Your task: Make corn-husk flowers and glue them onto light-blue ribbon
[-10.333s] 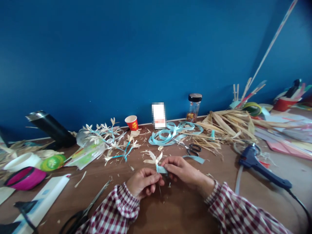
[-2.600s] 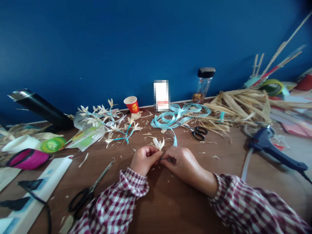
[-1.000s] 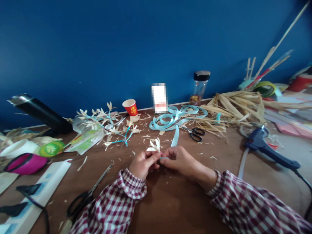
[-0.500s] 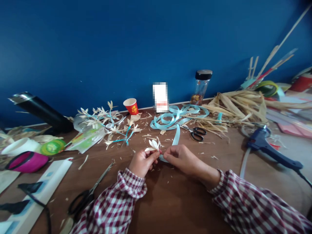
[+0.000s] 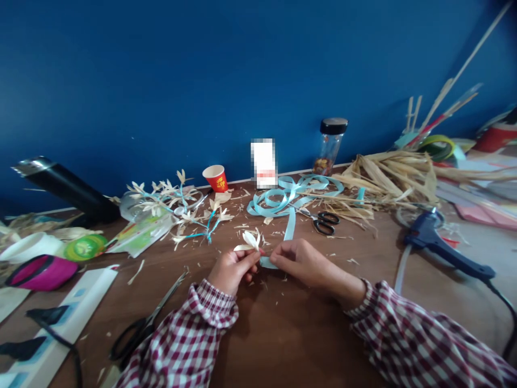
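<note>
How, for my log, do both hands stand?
Left hand pinching white flower. Right hand holding blue ribbon. Scissors partly behind left sleeve, not between hands.

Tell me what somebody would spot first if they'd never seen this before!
Probably the big blue wall filling the top of the picture. Low in the middle, the left hand pinches a little white flower while the right hand holds light-blue ribbon. Its shiny loops lie farther back on the brown table, with a bright red cup to their left.
</note>
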Demonstrator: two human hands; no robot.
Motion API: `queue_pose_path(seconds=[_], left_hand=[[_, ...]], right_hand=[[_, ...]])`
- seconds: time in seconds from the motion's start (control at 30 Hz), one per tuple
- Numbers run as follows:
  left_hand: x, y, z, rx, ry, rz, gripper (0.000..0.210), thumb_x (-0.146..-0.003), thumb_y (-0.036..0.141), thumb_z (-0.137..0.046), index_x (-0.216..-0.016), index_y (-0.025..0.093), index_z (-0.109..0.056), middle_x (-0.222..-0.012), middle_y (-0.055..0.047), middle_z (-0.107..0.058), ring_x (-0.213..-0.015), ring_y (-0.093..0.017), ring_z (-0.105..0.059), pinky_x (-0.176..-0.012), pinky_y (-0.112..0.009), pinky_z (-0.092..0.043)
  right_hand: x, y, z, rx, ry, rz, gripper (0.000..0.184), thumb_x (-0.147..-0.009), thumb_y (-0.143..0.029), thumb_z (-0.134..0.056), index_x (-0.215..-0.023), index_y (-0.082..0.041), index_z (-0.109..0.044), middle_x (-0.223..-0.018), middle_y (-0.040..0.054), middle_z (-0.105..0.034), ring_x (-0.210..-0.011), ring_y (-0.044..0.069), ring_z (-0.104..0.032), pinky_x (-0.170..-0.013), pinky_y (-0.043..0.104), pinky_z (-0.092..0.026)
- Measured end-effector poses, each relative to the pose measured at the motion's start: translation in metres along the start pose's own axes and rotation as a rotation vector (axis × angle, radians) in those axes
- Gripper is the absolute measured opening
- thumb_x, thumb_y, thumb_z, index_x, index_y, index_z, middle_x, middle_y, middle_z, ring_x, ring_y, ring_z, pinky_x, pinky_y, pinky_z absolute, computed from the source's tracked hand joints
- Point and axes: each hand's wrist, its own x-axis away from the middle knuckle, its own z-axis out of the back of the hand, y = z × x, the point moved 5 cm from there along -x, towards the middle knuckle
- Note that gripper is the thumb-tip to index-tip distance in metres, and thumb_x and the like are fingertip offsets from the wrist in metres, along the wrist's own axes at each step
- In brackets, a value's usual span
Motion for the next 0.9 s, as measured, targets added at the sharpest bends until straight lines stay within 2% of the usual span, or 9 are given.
queue_pose_path(seconds=[0.23,0.47,0.6,0.9], left_hand=[[-0.0006,-0.0004,0.0019,-0.036,0.006,0.006,0.032,-0.058,0.042,-0.074,-0.075,0.015,-0.071,-0.055,0.001,-0.058,-0.047,-0.006,-0.047,-0.039,-0.014,-0.035],[0.0016,0.0018,0.0006,-0.073,0.08,0.004,0.031,-0.056,0.042,-0.076,-0.066,0.014,-0.068,-0.047,0.003,-0.056,-0.043,-0.006,-0.047,-0.04,-0.016,-0.036],[0.0012,0.0022,-0.0006,-0.048,0.069,0.005,0.029,-0.055,0.038,-0.077,-0.063,0.014,-0.064,-0.047,0.004,-0.056,-0.041,-0.006,-0.047,-0.041,-0.017,-0.038],[-0.0028,-0.004,0.0009,-0.003,0.081,-0.005,0.03,-0.055,0.036,-0.078,-0.064,0.014,-0.06,-0.047,0.005,-0.056,-0.039,-0.005,-0.046,-0.04,-0.017,-0.037]], right_hand=[[-0.0027,0.0025,0.0085,0.056,0.005,0.043,0.024,-0.079,-0.033,-0.055,-0.069,-0.013,-0.063,-0.055,-0.0028,-0.049,-0.051,0.008,-0.039,-0.047,0.02,-0.029],[-0.0014,0.0024,0.0041,0.037,-0.017,0.033,0.022,-0.08,-0.032,-0.053,-0.07,-0.014,-0.061,-0.053,-0.0041,-0.047,-0.05,0.008,-0.037,-0.046,0.021,-0.027],[-0.0009,0.0008,0.0017,0.016,-0.039,0.048,0.022,-0.08,-0.031,-0.054,-0.066,-0.014,-0.058,-0.052,-0.005,-0.043,-0.05,0.007,-0.035,-0.046,0.02,-0.026],[0.001,0.0012,-0.0002,-0.011,-0.038,0.023,0.019,-0.079,-0.03,-0.055,-0.071,-0.014,-0.061,-0.055,-0.0035,-0.049,-0.05,0.008,-0.037,-0.046,0.021,-0.028]])
